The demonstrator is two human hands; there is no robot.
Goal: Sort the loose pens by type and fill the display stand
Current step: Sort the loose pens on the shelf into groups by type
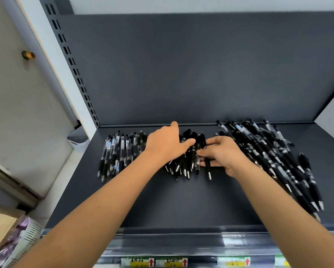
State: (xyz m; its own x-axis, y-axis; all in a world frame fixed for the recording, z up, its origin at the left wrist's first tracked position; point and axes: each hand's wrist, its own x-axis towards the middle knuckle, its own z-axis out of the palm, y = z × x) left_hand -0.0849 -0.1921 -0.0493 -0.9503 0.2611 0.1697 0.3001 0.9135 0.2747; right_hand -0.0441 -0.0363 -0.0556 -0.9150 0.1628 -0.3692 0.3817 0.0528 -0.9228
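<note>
Pinching a slim black plastic pen [207, 167] between the thumb and curled fingertips, the right hand [222, 153] sits knuckles up with its palm turned left. The pen's silver tip points toward the near edge, and the pen lies against the right side of the middle bunch of black pens [187, 165]. From the wrist, the bare right forearm runs back to the near right corner, passing over the left fringe of the heap of loose pens [278, 157]. That heap is a mix of dark and clear barrels lying aslant across the right part of the shelf.

The left hand [166, 144] lies palm down on the far left part of the middle bunch. Its thumb is stretched right over the barrels toward the right hand, and its forefinger reaches straight toward the far edge. These two digits are spread wide. The other fingers are hidden behind the back of the hand, so whether they grip anything cannot be told. The left forearm slants away to the near left.

Just left of that hand lies a row of clear-barrelled pens [115, 153] with black grips, side by side with tips toward the near edge.

All three groups rest on a dark grey metal shelf [181, 200]. It has a matching back panel [181, 64], a slotted upright [71, 60] at the far left, and a label strip [172, 262] along the near edge.
</note>
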